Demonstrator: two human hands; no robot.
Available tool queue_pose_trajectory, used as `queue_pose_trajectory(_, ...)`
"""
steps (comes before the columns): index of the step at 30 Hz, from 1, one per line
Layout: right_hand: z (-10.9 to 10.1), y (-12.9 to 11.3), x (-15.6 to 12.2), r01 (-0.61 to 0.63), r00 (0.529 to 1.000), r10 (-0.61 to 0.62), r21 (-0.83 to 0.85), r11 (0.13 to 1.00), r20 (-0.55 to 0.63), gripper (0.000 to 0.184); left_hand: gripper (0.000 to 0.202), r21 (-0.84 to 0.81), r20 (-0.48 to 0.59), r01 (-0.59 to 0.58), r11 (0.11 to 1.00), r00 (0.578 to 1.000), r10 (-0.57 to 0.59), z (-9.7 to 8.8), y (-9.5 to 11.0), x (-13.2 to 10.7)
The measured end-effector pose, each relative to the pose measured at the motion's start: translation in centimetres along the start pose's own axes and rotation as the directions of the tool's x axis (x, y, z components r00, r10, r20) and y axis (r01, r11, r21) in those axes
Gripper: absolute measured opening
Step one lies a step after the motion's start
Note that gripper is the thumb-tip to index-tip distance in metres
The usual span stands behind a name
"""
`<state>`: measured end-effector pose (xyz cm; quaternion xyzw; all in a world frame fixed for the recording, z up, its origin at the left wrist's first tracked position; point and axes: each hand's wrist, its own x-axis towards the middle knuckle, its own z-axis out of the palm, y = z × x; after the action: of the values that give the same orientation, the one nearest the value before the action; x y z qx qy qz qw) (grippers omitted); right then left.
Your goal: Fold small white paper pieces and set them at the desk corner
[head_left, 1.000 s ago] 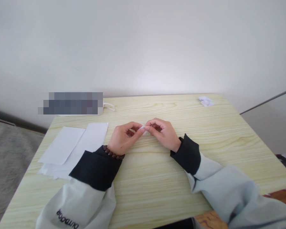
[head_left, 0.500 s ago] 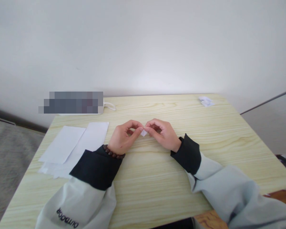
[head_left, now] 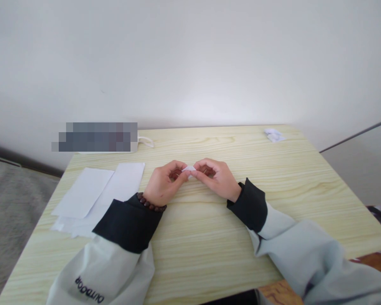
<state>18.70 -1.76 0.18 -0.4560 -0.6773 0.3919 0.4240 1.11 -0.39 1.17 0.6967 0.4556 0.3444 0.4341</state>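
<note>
Between my two hands is a small folded piece of white paper (head_left: 189, 168), held a little above the middle of the table. My left hand (head_left: 167, 180), with a dark bead bracelet at the wrist, pinches its left side between thumb and fingers. From the other side my right hand (head_left: 216, 177) grips the paper in a matching pinch. The fingertips nearly meet and cover part of the paper, so its full folded shape is hidden.
Sheets of white paper (head_left: 82, 192) lie overlapping on the left of the wood-grain table (head_left: 203, 245). A crumpled or folded white paper (head_left: 274, 135) rests at the back right. A blurred-out object (head_left: 95, 137) with a white loop stands at the back left, near the wall.
The small paper has turned between my fingers: its point hung below the fingertips before, and now a flat white face shows above the thumbs. My hands have hardly moved.
</note>
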Motion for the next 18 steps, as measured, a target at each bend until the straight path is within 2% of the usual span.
queue_pose_trajectory(6,-0.07,0.12,0.08,-0.015,1.000,0.016,0.016,1.000,-0.011,0.019,0.028,0.043,0.008,-0.005,0.999,1.000,0.005,-0.13,0.04,0.00)
queue_pose_trajectory(10,-0.03,0.13,0.10,-0.009,0.999,0.009,0.024,1.000,-0.038,0.019,0.025,0.058,-0.033,-0.081,0.995,0.996,0.083,-0.05,-0.10,0.00)
queue_pose_trajectory(14,-0.01,0.11,0.05,0.042,0.998,-0.043,-0.022,0.999,-0.046,0.017,0.023,0.008,-0.062,-0.109,0.994,0.992,0.109,0.09,-0.35,0.05)
queue_pose_trajectory(18,-0.14,0.01,0.06,0.085,0.995,-0.087,-0.067,0.994,-0.038,0.016,0.021,0.038,-0.062,-0.095,0.995,0.993,0.097,0.00,-0.10,0.01)
